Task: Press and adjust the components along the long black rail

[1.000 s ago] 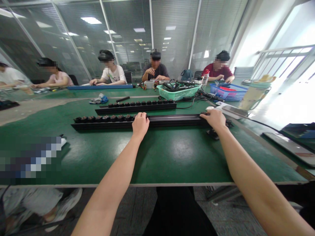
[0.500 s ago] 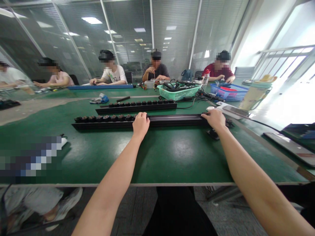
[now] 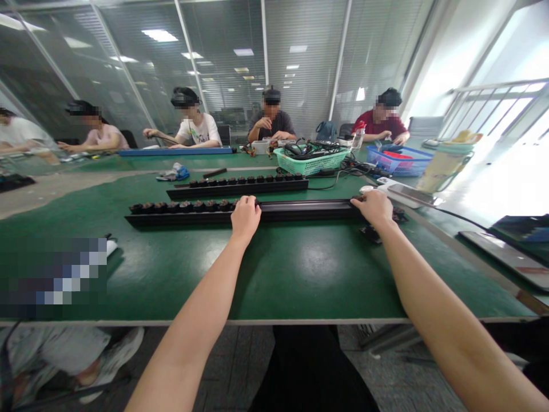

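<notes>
A long black rail (image 3: 300, 210) lies across the green table in front of me. Knobby black modules (image 3: 185, 206) sit in a row along its left half; the stretch between my hands is bare. My left hand (image 3: 246, 217) is closed over the rail at the right end of that row, fingertips hidden behind it. Near the rail's right end, my right hand (image 3: 375, 207) is closed on it, with a small dark piece showing at the fingertips. Loose black parts (image 3: 371, 234) lie beside and below this hand. A second black rail (image 3: 238, 187) bearing similar modules lies behind the first.
Behind are a green basket (image 3: 315, 164) of cables, a blue basket (image 3: 398, 163) and a blue-grey cloth bundle (image 3: 174, 172). A white power strip (image 3: 398, 193), a phone (image 3: 506, 257) and a tumbler (image 3: 446, 166) stand or lie rightward. Several people work across the table.
My hands and both rails stay in place. Across the table, one person's arm has swung outward with a dark strip, and another person's raised hand has shifted.
</notes>
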Motion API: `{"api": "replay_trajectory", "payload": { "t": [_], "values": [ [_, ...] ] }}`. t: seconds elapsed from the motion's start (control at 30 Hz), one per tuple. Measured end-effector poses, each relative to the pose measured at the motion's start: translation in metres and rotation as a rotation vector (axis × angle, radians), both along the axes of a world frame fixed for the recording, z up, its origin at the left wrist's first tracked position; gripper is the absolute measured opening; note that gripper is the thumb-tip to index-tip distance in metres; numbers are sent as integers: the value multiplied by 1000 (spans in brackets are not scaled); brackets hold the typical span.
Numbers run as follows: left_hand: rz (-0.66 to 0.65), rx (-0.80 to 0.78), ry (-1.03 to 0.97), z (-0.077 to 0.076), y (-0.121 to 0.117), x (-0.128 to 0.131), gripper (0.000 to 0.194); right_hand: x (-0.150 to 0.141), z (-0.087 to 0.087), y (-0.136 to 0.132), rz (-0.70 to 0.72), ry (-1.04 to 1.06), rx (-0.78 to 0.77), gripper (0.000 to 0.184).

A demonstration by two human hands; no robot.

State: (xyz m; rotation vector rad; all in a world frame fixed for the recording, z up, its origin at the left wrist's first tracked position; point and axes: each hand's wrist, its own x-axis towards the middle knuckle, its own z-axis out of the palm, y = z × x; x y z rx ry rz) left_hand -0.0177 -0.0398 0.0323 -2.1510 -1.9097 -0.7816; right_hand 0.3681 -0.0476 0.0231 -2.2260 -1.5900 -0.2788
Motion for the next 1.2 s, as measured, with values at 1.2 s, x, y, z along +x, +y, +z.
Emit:
{"api": "replay_trajectory", "payload": {
  "t": [1.2],
  "values": [
    [2,14,16,-1,1,-1,27,-5,1,-2,-131,20,-57,49]
  ]
}}
